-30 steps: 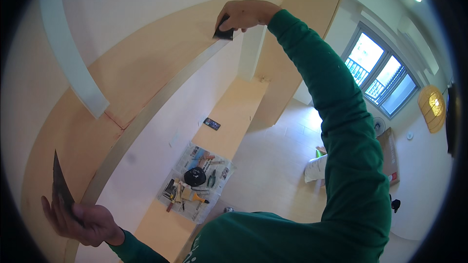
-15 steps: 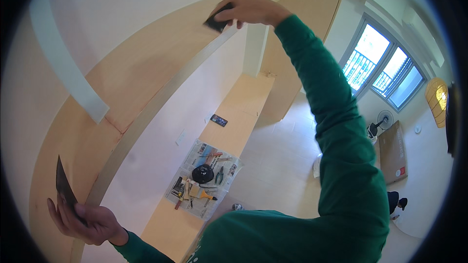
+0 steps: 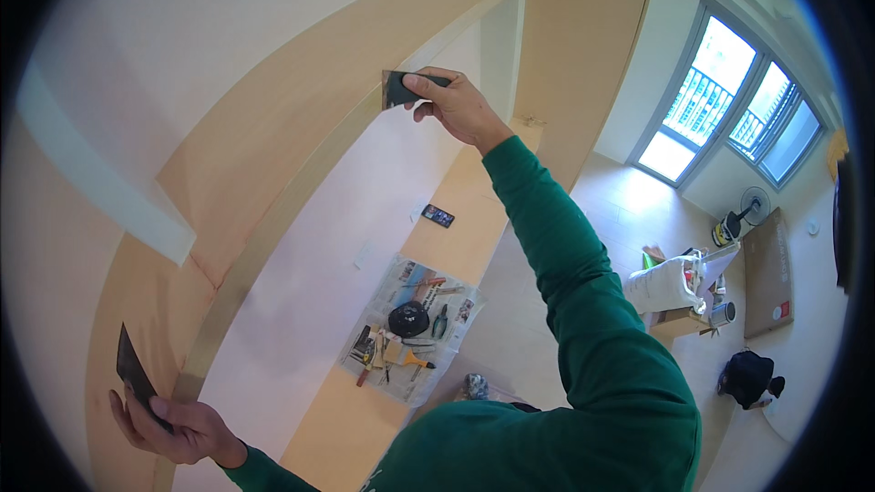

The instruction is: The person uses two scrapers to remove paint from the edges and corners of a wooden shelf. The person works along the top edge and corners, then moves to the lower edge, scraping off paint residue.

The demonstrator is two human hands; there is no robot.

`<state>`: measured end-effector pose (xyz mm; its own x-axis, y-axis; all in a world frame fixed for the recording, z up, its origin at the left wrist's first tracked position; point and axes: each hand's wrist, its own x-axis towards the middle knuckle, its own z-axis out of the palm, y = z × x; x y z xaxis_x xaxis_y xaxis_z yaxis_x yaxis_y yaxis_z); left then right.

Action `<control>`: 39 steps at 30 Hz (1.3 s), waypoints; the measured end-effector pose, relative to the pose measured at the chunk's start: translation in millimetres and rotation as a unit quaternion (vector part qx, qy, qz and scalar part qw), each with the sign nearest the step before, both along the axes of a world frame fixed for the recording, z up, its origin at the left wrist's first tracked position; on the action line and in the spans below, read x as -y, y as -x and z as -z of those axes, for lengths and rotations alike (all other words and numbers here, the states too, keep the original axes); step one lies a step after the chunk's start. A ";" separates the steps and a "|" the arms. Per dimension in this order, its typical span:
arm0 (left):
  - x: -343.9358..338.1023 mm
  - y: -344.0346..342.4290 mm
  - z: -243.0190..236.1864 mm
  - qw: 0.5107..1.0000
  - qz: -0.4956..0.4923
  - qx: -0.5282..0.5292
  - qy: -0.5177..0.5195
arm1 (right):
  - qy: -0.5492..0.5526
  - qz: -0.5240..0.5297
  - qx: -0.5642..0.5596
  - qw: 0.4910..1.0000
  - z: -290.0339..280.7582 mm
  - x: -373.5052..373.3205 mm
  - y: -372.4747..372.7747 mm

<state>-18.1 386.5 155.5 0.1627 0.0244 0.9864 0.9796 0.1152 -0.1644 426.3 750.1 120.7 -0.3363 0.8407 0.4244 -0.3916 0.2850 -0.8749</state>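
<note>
My right hand (image 3: 463, 111) grips a small dark scraper (image 3: 397, 89), thumb on top, its blade touching the front edge of a long light-wood shelf (image 3: 310, 82). Lower left, my left hand (image 3: 190, 430) holds a second dark scraper (image 3: 137, 378) with a flat blade pointing up and away; the fingers are curled behind it. That blade stands over the near part of the shelf. A reddish-brown seam line runs across the shelf between the two hands, near a white upright strip (image 3: 109, 173).
Below is a wooden counter (image 3: 342, 424) with a phone (image 3: 438, 216) and newspaper (image 3: 465, 310) bearing a black bowl-like thing (image 3: 408, 319), pliers and a brush. A bag (image 3: 665, 284), fan (image 3: 755, 205), large carton (image 3: 768, 273) and another person (image 3: 751, 381) are at right.
My right hand has come down and nearer, bringing its scraper onto the shelf's front edge. My left hand keeps its scraper in much the same pose. The view has shifted, showing more floor at right.
</note>
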 end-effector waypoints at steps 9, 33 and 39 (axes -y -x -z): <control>1.8 7.1 3.1 1.000 -0.010 -0.002 0.005 | 0.073 0.125 0.230 0.962 -89.5 -43.5 -59.6; 0.1 1.0 3.7 0.999 -0.034 0.014 -0.002 | 0.026 0.191 0.173 0.966 -63.1 -44.1 -68.1; -2.0 0.0 1.0 1.000 -0.027 -0.008 -0.004 | -0.085 0.180 0.132 0.971 5.6 -42.2 -57.6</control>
<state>-18.1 388.4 154.5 0.1763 0.0252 0.9840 0.9694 0.1689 -0.1780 483.8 792.3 115.1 -0.1492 0.8495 0.5060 -0.0088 0.5106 -0.8598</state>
